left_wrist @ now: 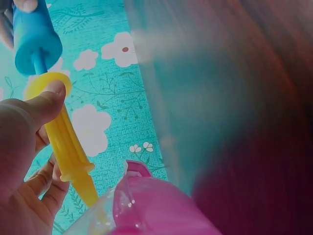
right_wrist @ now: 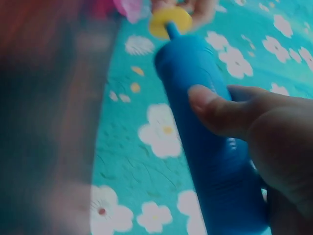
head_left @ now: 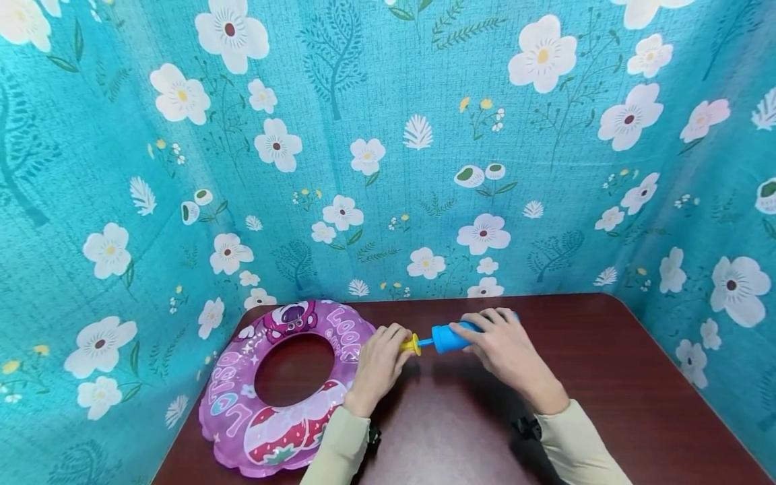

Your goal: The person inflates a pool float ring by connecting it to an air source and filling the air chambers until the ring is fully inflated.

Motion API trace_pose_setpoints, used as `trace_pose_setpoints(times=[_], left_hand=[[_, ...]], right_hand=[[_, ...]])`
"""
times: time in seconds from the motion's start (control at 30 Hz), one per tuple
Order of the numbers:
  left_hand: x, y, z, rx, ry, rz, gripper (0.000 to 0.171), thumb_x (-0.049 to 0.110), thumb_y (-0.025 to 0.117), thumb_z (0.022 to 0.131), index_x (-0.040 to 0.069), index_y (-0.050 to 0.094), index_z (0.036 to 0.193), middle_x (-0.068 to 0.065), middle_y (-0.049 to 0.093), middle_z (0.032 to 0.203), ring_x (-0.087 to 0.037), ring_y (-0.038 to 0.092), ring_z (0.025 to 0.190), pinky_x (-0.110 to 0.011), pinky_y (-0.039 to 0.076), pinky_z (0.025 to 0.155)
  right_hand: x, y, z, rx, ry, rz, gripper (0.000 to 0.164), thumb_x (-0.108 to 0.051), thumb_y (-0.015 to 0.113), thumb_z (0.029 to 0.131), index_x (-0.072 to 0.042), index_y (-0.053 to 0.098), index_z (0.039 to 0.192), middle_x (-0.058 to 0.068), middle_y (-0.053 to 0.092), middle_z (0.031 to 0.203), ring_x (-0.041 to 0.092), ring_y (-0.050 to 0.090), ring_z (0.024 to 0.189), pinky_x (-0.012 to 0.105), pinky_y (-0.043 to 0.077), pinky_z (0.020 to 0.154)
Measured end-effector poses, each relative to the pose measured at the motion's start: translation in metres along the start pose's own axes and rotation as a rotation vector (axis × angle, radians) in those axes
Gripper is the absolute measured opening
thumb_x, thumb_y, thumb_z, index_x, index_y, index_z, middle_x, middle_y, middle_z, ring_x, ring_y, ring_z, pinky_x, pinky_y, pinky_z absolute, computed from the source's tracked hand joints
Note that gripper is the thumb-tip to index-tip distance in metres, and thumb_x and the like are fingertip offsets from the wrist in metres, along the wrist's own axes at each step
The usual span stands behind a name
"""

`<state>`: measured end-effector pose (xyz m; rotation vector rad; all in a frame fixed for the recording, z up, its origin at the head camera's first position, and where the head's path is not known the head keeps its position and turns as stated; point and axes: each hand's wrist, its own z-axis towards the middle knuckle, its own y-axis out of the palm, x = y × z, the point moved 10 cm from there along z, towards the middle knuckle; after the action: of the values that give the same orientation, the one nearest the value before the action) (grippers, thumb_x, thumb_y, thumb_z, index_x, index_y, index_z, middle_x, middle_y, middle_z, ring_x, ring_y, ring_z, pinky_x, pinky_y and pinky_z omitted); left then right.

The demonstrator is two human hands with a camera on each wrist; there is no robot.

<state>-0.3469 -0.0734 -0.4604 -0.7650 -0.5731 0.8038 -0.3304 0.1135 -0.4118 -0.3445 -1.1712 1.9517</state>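
A hand pump with a blue barrel (right_wrist: 205,147) and a yellow nozzle end (left_wrist: 66,134) is held level above the table. My left hand (head_left: 380,360) grips the yellow part, its thumb against the round flange. My right hand (head_left: 504,345) is wrapped around the blue barrel. A short blue rod (head_left: 427,342) shows between the two parts. Left of the pump lies a purple inflated swim ring (head_left: 230,404) with strawberry and bear prints. In the left wrist view the yellow tip points toward a pink and clear part of the ring (left_wrist: 156,205); whether they touch, I cannot tell.
The dark red-brown table (head_left: 612,377) extends to the right and in front of the hands. A teal flowered cloth (head_left: 394,202) hangs behind it and along both sides. Black wrist straps (head_left: 527,428) sit at the cuffs of the light sleeves.
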Motion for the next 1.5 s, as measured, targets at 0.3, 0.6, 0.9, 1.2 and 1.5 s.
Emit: trace_pose_setpoints(times=[0.3, 0.6, 0.9, 1.2, 1.5], left_hand=[[0.0, -0.002, 0.0, 0.022, 0.006, -0.007, 0.029, 0.032, 0.082, 0.095, 0.017, 0.07, 0.117, 0.004, 0.068, 0.108, -0.015, 0.06, 0.089, -0.029, 0.057, 0.076], [-0.003, -0.003, -0.001, -0.003, -0.019, -0.039, 0.028, 0.036, 0.08, 0.096, 0.018, 0.071, 0.117, 0.005, 0.07, 0.108, -0.015, 0.059, 0.088, -0.028, 0.055, 0.075], [-0.004, -0.002, 0.0, -0.002, -0.026, -0.037, 0.027, 0.035, 0.08, 0.096, 0.018, 0.071, 0.116, 0.005, 0.069, 0.108, -0.014, 0.06, 0.088, -0.027, 0.056, 0.076], [0.002, -0.004, -0.001, 0.036, 0.014, -0.019, 0.027, 0.033, 0.081, 0.096, 0.017, 0.071, 0.115, 0.003, 0.068, 0.107, -0.015, 0.06, 0.088, -0.029, 0.057, 0.075], [-0.002, -0.006, 0.001, 0.027, 0.002, -0.046, 0.029, 0.034, 0.082, 0.095, 0.017, 0.071, 0.116, 0.004, 0.07, 0.109, -0.015, 0.061, 0.089, -0.029, 0.057, 0.077]], right_hand=[[-0.025, 0.013, 0.005, 0.071, -0.053, -0.014, 0.057, -0.032, 0.093, 0.083, -0.024, 0.073, 0.136, 0.009, 0.073, 0.128, 0.035, 0.066, 0.112, 0.057, 0.053, 0.097], [0.025, -0.017, -0.008, 0.004, 0.045, 0.09, 0.058, -0.024, 0.099, 0.075, -0.023, 0.079, 0.129, 0.006, 0.076, 0.122, 0.034, 0.069, 0.111, 0.055, 0.052, 0.099], [0.03, -0.02, -0.01, -0.015, 0.046, 0.074, 0.057, -0.022, 0.099, 0.075, -0.022, 0.079, 0.128, 0.007, 0.077, 0.121, 0.034, 0.069, 0.109, 0.055, 0.052, 0.097], [-0.018, 0.008, 0.004, 0.013, -0.013, 0.0, 0.055, -0.032, 0.094, 0.083, -0.025, 0.075, 0.134, 0.008, 0.075, 0.126, 0.033, 0.068, 0.109, 0.056, 0.053, 0.096], [-0.005, 0.001, 0.003, 0.015, 0.012, 0.013, 0.055, -0.032, 0.095, 0.081, -0.027, 0.075, 0.133, 0.006, 0.075, 0.126, 0.032, 0.068, 0.112, 0.053, 0.054, 0.098]])
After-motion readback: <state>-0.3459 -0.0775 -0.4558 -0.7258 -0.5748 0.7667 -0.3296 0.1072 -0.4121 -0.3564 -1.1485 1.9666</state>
